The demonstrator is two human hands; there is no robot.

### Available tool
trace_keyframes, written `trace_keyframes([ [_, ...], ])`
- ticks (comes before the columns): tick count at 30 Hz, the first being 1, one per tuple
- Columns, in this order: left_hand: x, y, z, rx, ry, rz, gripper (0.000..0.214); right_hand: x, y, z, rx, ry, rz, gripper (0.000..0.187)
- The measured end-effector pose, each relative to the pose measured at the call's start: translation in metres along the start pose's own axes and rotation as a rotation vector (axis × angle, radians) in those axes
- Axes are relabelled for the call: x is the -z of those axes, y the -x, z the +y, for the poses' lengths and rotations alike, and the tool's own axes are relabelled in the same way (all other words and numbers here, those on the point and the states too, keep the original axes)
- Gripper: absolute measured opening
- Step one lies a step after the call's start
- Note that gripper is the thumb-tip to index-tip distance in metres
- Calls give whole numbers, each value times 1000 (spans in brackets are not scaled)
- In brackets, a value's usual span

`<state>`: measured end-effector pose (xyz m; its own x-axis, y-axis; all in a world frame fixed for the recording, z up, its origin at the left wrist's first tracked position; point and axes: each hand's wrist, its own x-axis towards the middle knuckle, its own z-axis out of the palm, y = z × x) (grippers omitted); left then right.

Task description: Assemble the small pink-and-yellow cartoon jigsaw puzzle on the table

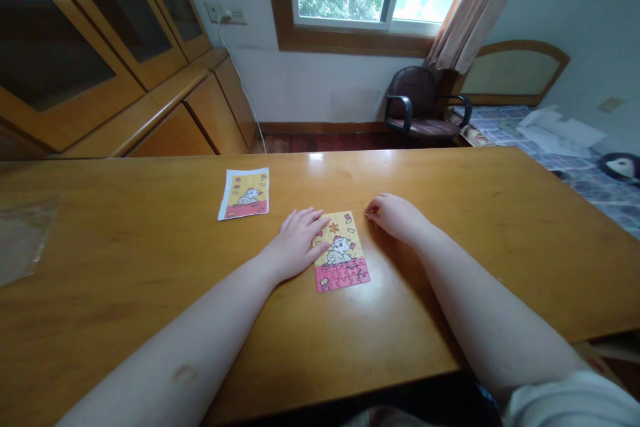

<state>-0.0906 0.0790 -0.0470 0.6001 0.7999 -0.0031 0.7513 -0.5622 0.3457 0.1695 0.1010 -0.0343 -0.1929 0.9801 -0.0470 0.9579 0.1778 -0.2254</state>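
Note:
A jigsaw puzzle (pixel 343 273) with a white cartoon animal on yellow and pink lies on the wooden table. One piece-shaped gap in its upper yellow part shows the brown table beneath. My left hand (pixel 300 240) rests flat with fingers spread, its fingertips over the puzzle's left edge, covering part of it. Just right of the puzzle's upper corner, my right hand (pixel 395 215) is closed in a pinch near the tabletop. A small puzzle piece (pixel 368 214) shows at its fingertips, mostly hidden by them. Left of the puzzle lies a printed picture card (pixel 244 212) with the same design.
A clear plastic bag (pixel 25 237) lies at the table's (pixel 150 247) left side. Beyond the far edge are a wooden cabinet (pixel 165 107), a dark armchair (pixel 423 103) below a window, and a bed (pixel 575 153) at the right.

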Motion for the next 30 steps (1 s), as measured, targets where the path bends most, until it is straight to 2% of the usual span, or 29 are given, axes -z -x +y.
trace_keyframes([
  [5,-1,0,-1,-2,-13,4,53,-4,0,1,10,-54,-11,7],
  [10,-3,1,-4,3,-21,17,53,-4,1,-1,43,-60,8,12],
  [17,0,0,-2,16,-12,5,53,-6,-2,2,-10,-104,-17,6],
  [23,-2,0,-3,10,-13,23,53,-5,1,-2,21,-119,-17,8],
  [30,-2,0,-4,5,-23,30,52,-7,1,-6,96,-282,69,15],
])
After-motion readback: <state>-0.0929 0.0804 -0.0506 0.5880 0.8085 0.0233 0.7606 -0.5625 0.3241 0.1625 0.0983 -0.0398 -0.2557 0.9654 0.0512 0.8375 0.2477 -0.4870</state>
